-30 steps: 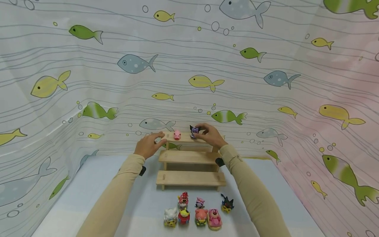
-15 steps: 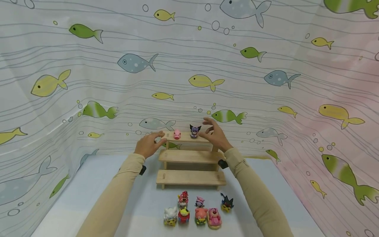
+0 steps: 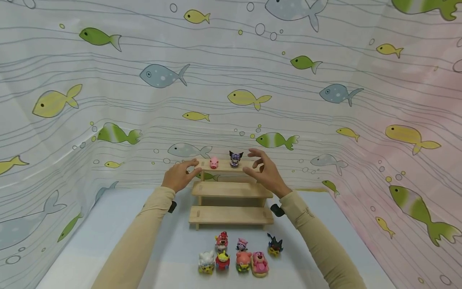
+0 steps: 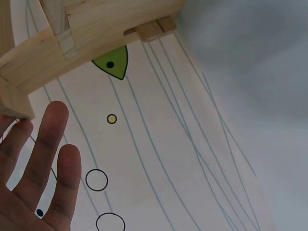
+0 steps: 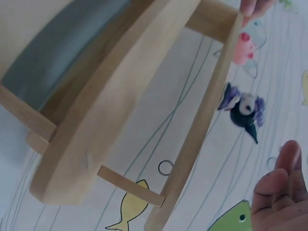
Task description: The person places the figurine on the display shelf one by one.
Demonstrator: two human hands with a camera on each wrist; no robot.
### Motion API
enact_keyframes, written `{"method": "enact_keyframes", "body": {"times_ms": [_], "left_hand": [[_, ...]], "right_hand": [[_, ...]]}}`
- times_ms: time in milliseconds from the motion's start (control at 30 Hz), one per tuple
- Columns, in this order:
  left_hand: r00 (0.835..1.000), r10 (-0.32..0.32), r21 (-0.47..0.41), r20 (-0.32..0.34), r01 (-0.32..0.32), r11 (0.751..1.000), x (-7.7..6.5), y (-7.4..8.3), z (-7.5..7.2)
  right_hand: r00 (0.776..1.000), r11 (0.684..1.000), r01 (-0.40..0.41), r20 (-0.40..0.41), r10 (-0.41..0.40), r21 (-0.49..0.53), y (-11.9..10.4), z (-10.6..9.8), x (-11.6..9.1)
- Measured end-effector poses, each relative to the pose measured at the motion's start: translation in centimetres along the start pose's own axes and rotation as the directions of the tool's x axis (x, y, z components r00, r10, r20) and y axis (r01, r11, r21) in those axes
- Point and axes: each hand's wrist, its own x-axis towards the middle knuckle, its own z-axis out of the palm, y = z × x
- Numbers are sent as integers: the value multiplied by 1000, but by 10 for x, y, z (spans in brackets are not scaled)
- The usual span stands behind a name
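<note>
Brushing by the right hand [image 3: 268, 171] or jolting by the left hand [image 3: 177, 176], both grips spread, could topple the dark-eared figurine [image 3: 235, 160] over the front edge of the top shelf [image 3: 224, 165].

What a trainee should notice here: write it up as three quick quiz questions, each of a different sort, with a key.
1. Fill in: the pig sits on the ____ shelf of the stand.
2. True or false: the right hand is apart from the purple toy beside the pig.
3. Count: how many toys are on the table in front of the stand?

Key:
1. top
2. true
3. seven
</note>
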Motion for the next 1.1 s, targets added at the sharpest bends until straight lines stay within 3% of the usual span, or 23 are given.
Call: {"method": "enact_keyframes", "body": {"times_ms": [433,767,1100], "left_hand": [[1000,-11,-9,3,11,1000,0,-2,4],[1000,13,-16,-12,-13,1000,1,-6,5],[1000,1,-21,-18,-1,1000,1,-9,7]], "right_hand": [[990,997,31,139,-22,-68,-17,2,-66],[987,998,48,156,-40,-48,-24,-7,-115],[985,993,30,173,-10,-114,-23,-2,-160]]}}
